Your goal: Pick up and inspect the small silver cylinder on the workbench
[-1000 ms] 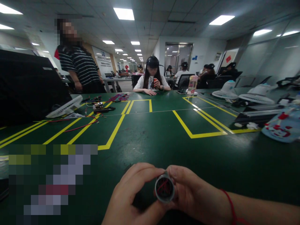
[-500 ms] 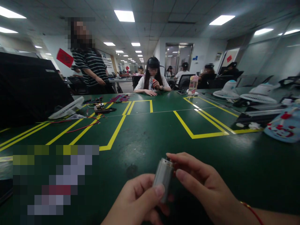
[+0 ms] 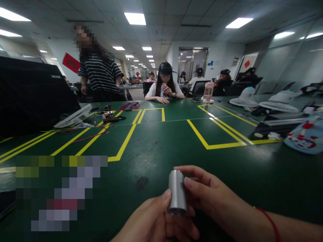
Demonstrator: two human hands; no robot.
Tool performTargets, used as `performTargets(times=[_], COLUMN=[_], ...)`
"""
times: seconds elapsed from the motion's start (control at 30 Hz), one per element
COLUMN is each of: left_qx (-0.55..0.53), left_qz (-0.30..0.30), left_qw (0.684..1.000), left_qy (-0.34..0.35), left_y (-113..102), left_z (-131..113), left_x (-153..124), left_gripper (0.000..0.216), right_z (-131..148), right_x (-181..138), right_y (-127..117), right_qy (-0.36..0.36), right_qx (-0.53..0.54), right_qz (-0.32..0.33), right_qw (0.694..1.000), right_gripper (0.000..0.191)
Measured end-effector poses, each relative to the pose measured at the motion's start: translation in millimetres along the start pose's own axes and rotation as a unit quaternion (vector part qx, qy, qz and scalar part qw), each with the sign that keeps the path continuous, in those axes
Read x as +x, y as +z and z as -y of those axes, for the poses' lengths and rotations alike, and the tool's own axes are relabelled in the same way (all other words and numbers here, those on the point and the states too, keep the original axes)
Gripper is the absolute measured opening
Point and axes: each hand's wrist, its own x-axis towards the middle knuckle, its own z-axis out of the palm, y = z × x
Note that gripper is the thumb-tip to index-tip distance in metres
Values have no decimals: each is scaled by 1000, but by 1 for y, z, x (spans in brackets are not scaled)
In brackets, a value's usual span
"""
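Note:
A silver metal cylinder (image 3: 177, 193) is held above the green table, its lower end tipped toward me and looking dark. My left hand (image 3: 153, 215) supports it from the left and below, thumb against its side and fingers curled underneath. From the right, my right hand (image 3: 212, 191) grips the upper part, with the index fingertip on the top edge and the thumb on the side. The remaining right fingers are partly hidden behind the cylinder. A red cord circles my right wrist.
Yellow tape lines mark the green table (image 3: 161, 148). Wires and small electronic parts (image 3: 108, 116) lie at the left near a black monitor (image 3: 32, 97). White fans (image 3: 244, 98), a drink bottle (image 3: 208, 93) and a blue patterned container (image 3: 306, 134) stand rightward. A person (image 3: 165, 87) sits opposite.
The cylinder has been turned, so its dark lower end now shows and the fitting on its top no longer does. My left thumb has shifted to its left side. The standing person has turned.

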Motion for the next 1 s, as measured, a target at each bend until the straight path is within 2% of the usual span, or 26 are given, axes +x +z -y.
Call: performTargets(times=[0.13, 0.27, 0.37, 0.43, 0.5, 0.57, 0.63, 0.7, 0.77, 0.83, 0.93, 1.0], left_qx=[18, 33, 125, 212, 293, 358, 405, 441, 481, 523, 578, 610], left_qz=[13, -2, -12, -42, -120, -207, -253, -268, -276, -277, -245, -223], left_qw=[999, 998, 984, 954, 905, 850, 809, 785, 766, 750, 731, 715], left_qy=[28, 58, 130, 210, 284, 326, 343, 343, 325, 296, 266, 260], left_y=[1, 0, -5, -7, -6, -3, 0, 2, 2, 1, -7, -16], left_z=[3, 1, -3, -5, -7, -7, -5, -4, -4, -4, -5, -7], left_x=[0, 0, 1, 0, -2, -4, -5, -5, -3, -1, 2, 4], left_gripper=[45, 42, 38, 30, 27, 26, 26, 27, 29, 31, 33, 33], right_z=[-1, 3, 8, 7, 3, -4, -11, -14, -12, -8, -2, -1], right_x=[-2, -6, -11, -13, -13, -11, -8, -6, -6, -8, -9, -7], right_y=[0, 1, 3, 2, 1, 0, 0, 1, 2, 2, -4, -10], right_qy=[-37, -69, -118, -136, -151, -162, -158, -148, -157, -208, -312, -331], right_qx=[-13, -24, -58, -97, -124, -119, -87, -69, -102, -208, -382, -439], right_qz=[31, 57, 53, 43, 33, 35, 44, 42, 19, -12, -25, -17], right_qw=[999, 996, 990, 985, 980, 979, 983, 986, 982, 956, 869, 835], right_gripper=[51, 42, 33, 31, 33, 36, 39, 39, 37, 32, 32, 33])
